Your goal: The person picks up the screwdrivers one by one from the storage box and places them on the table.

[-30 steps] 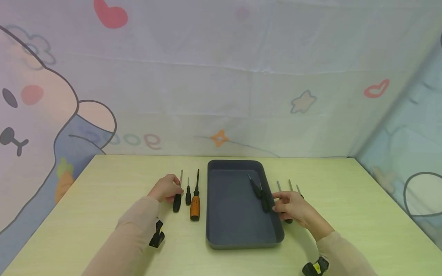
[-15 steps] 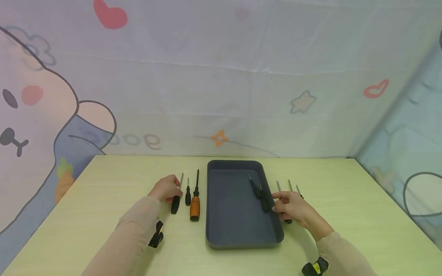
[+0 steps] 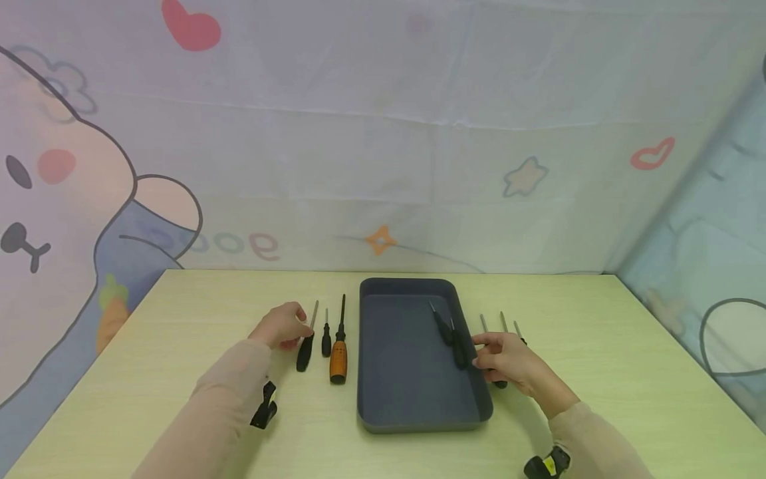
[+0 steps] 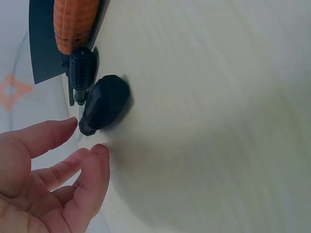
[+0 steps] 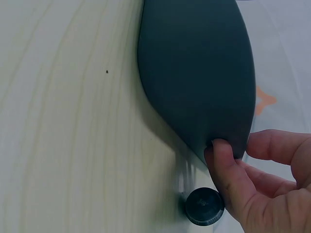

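My left hand (image 3: 281, 326) is beside a black-handled screwdriver (image 3: 305, 352) lying on the table. In the left wrist view its thumb and fingers are spread, right by the neck of that screwdriver's handle (image 4: 107, 99). To its right lie a small black screwdriver (image 3: 326, 342) and a larger orange-handled one (image 3: 338, 359). Two black screwdrivers (image 3: 443, 328) rest inside the dark grey tray (image 3: 395, 386), near its right wall. My right hand (image 3: 509, 362) pinches the tray's right edge, with digits on either side of the wall (image 5: 204, 82) in the right wrist view.
Right of the tray, several more screwdrivers lie partly hidden beneath my right hand, one showing its black handle end (image 5: 204, 206). A patterned cloth (image 3: 383, 166) hangs behind the table's (image 3: 149, 372) far edge.
The left black-handled screwdriver shifted slightly toward me and tilted, its handle end moving left. My left hand has since drawn a little left, off it. My right hand and the tray stayed put.
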A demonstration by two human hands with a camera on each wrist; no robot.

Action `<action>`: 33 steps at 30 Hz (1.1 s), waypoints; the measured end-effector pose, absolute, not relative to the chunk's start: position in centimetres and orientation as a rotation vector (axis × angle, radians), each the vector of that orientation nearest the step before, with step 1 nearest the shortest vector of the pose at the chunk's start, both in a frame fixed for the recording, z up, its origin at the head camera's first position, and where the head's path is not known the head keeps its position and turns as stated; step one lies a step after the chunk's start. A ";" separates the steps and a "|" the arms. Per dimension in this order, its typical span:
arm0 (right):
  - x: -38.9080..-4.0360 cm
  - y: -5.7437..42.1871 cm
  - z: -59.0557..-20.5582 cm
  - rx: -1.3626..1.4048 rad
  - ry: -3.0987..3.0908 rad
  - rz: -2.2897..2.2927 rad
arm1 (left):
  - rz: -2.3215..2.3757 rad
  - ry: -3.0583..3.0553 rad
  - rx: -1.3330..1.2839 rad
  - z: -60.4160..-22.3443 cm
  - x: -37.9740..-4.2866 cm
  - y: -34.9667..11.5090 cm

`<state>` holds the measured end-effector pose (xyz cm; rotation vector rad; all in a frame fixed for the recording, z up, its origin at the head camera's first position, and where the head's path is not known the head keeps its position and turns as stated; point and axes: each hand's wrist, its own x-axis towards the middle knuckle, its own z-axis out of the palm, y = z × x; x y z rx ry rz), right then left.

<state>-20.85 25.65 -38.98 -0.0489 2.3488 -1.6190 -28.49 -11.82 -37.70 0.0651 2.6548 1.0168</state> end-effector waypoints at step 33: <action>-20.8 25.7 -39.1 -0.041 2.364 -1.613 | 1.496 2.179 0.262 -33.1 -28.4 -7.7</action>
